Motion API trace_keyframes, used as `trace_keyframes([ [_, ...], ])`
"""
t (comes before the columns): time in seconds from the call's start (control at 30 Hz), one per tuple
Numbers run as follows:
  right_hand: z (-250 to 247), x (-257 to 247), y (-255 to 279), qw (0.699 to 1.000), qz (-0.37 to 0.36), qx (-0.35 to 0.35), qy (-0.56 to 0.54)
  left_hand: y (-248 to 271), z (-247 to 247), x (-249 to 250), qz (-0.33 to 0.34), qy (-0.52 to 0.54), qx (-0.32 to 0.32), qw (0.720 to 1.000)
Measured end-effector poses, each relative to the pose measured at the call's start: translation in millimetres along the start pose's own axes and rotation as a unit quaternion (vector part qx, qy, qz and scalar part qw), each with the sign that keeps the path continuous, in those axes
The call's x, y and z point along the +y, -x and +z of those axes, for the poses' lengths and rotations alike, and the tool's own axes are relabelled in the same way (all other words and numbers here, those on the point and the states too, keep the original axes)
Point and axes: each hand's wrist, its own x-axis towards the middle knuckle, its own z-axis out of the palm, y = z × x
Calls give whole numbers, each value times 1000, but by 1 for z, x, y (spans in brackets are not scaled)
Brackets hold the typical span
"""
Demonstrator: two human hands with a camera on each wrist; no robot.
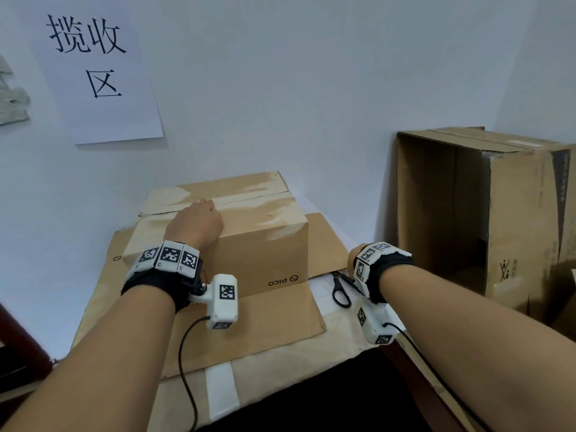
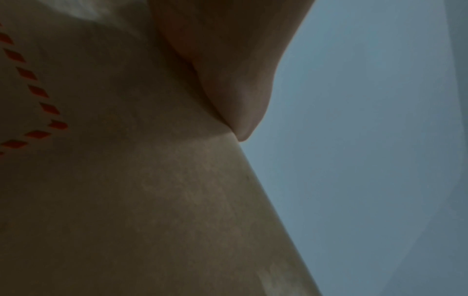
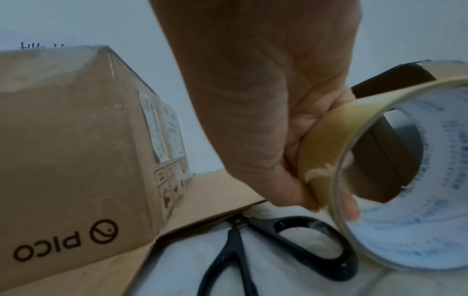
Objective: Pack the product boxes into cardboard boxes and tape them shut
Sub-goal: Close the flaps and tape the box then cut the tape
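Note:
A brown cardboard box [image 1: 249,244] marked PICO stands on a flat cardboard sheet [image 1: 265,322], its top flaps closed along a middle seam. My left hand [image 1: 196,219] rests on the box top by the seam, and its fingertips are hidden past the knuckles. The left wrist view shows only that left hand [image 2: 228,70] against the box [image 2: 126,180]. To the right of the box [image 3: 70,140], my right hand [image 3: 303,192] grips a roll of beige tape [image 3: 329,140], thumb outside and fingers inside the ring. In the head view the right hand [image 1: 353,260] is mostly behind the wrist tracker.
Black scissors [image 1: 341,289] lie on the cloth-covered table [image 1: 311,363], right below the tape roll, also seen as scissors [image 3: 278,250]. A large empty carton [image 1: 467,213] lies on its side at the right. A paper sign [image 1: 93,73] hangs on the wall.

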Motion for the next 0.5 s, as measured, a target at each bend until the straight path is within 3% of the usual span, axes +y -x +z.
trace_keyframes([
  [0.5,-4,4,12,1000,-21,11,-3,2,-1,2,-2,1,2,1000],
])
